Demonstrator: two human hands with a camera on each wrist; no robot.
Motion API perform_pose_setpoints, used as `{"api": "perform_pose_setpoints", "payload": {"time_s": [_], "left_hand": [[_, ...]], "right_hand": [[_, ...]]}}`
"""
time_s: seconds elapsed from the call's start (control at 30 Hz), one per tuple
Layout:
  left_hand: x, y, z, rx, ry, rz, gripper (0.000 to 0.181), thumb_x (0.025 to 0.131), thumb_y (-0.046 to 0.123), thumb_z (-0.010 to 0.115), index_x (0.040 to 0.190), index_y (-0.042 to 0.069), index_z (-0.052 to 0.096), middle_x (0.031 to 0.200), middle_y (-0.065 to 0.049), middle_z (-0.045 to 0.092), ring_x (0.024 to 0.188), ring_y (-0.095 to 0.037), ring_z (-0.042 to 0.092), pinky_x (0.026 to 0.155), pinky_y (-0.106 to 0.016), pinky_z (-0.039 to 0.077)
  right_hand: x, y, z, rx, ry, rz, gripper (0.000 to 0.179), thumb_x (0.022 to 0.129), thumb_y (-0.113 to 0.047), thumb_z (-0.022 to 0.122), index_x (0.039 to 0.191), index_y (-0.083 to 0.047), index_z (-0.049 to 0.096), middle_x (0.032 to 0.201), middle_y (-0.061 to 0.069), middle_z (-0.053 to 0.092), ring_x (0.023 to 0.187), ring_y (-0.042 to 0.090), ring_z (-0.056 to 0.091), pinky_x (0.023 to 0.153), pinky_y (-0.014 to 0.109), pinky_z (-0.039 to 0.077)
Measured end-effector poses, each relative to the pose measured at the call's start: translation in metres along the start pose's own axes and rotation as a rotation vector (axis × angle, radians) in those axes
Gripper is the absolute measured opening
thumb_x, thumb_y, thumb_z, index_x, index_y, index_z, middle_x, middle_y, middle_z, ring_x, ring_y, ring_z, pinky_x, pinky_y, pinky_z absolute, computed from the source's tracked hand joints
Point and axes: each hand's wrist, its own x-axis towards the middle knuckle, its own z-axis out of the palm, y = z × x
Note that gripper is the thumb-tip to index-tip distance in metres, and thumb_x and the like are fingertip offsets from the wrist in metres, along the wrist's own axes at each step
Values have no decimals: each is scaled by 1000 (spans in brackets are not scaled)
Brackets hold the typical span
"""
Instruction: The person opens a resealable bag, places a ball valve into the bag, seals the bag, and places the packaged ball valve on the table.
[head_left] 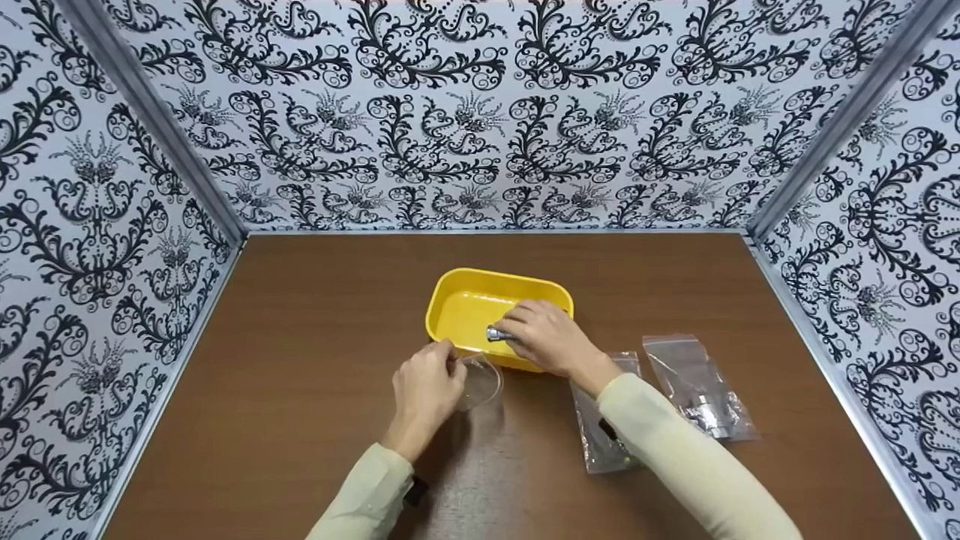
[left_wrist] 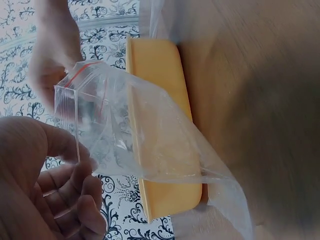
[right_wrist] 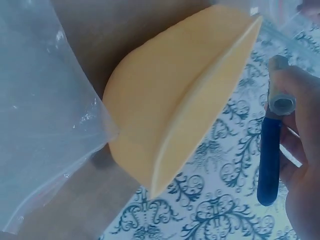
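Observation:
My left hand (head_left: 427, 382) pinches the top edge of a clear zip bag (left_wrist: 160, 135) between thumb and fingers. The bag's mouth, with a red line along it, gapes, and the plastic hangs down beside the yellow plastic box (head_left: 459, 322). Over the box's right side, my right hand (head_left: 546, 337) grips a small ball valve (right_wrist: 280, 102). It has a metal body with a hexagonal end and a blue lever handle (right_wrist: 270, 165) pointing away from the fingers. In the head view only the metal end of the valve shows; the hand hides the rest.
Two more clear zip bags lie on the brown table (head_left: 315, 360) to the right. The farther bag (head_left: 675, 367) holds shiny metal parts (head_left: 711, 418); the nearer bag (head_left: 592, 442) is partly under the right forearm. Patterned walls (head_left: 480, 150) enclose the table's back and sides.

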Motion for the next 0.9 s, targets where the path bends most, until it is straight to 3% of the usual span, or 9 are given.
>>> {"api": "perform_pose_setpoints", "payload": {"time_s": [0.2,0.37,0.57,0.9], "left_hand": [[-2,2,4,33,85,67,7,78,18,71,78,13,66,76,-2,61,66,-25,60,55,-42,49],[-6,5,9,92,142,129,10,77,16,75,80,12,67,77,-3,65,72,-25,60,66,-41,48],[-8,9,13,135,192,180,13,76,15,74,81,15,63,77,-2,65,77,-25,62,80,-41,48],[-9,10,15,106,209,187,12,76,14,73,79,13,60,73,-3,61,71,-25,61,73,-40,50]], "right_hand": [[-9,-16,-12,17,113,-100,29,81,-23,79,109,-16,73,103,3,73,99,23,66,92,36,52],[-14,-28,-16,18,135,-146,32,78,-23,82,108,-14,73,103,2,74,99,21,67,93,33,53],[-18,-40,-12,5,158,-213,21,81,-18,77,102,-14,74,103,1,74,98,19,67,91,32,53],[-21,-49,-1,-79,167,-305,14,85,-12,70,98,-15,75,103,-1,75,96,18,68,89,30,54]]}}
